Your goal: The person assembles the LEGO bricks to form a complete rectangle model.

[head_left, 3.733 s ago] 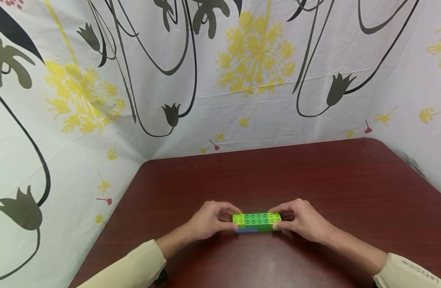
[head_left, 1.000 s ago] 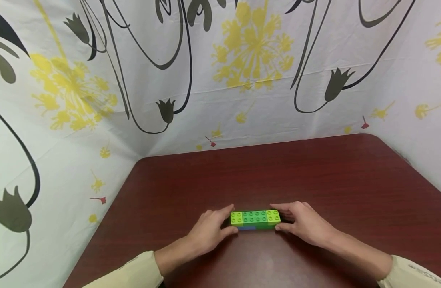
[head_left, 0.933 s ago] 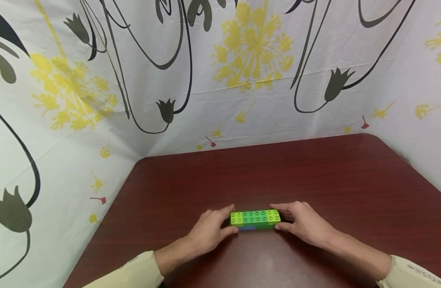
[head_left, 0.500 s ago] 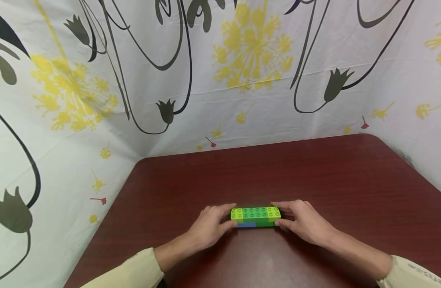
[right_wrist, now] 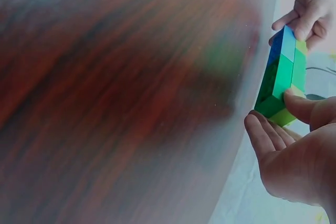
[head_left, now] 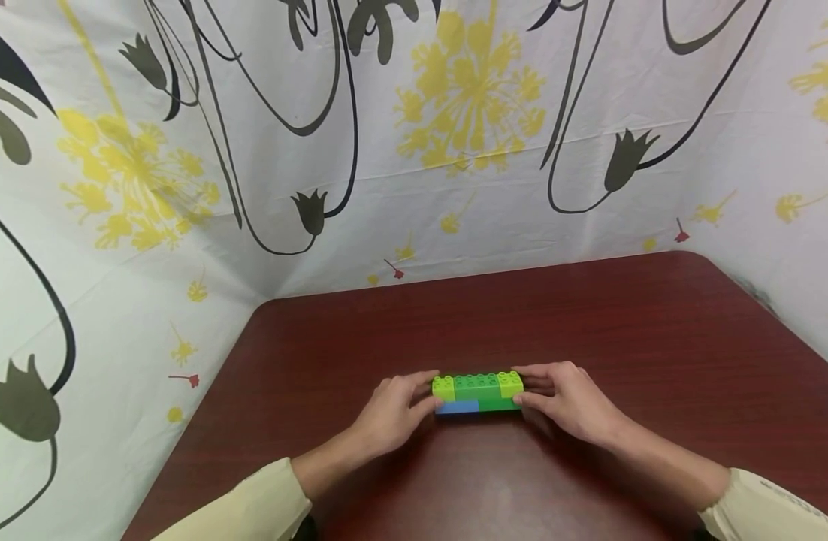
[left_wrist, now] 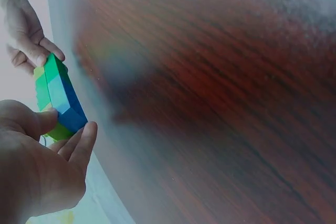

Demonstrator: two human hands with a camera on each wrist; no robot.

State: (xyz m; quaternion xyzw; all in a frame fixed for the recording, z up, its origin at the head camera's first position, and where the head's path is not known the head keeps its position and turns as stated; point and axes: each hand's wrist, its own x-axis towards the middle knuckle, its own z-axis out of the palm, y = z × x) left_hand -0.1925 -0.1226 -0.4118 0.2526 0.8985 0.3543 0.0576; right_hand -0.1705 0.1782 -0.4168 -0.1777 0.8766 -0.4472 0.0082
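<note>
A bar of joined toy building bricks (head_left: 478,388) is held level between my two hands, just above the table. Its upper layer has a green brick with a lime brick at each end; a blue brick (head_left: 457,407) and a green one form the lower layer. My left hand (head_left: 390,415) pinches the left end between thumb and fingers. At the right end, my right hand (head_left: 579,402) grips in the same way. Both wrist views show the bar, with the blue brick (left_wrist: 68,109) by my left fingers and the green lower brick (right_wrist: 275,85) by my right.
A dark red-brown wooden table (head_left: 495,315) with rounded far corners lies under the hands. Behind it and to its left hangs a white cloth (head_left: 387,203) with flower prints. The tabletop faintly reflects the bricks.
Both hands have raised the brick bar off the table and tipped it slightly, so more of its front side shows. A second ago the left hand's fingers were looser around the left end.
</note>
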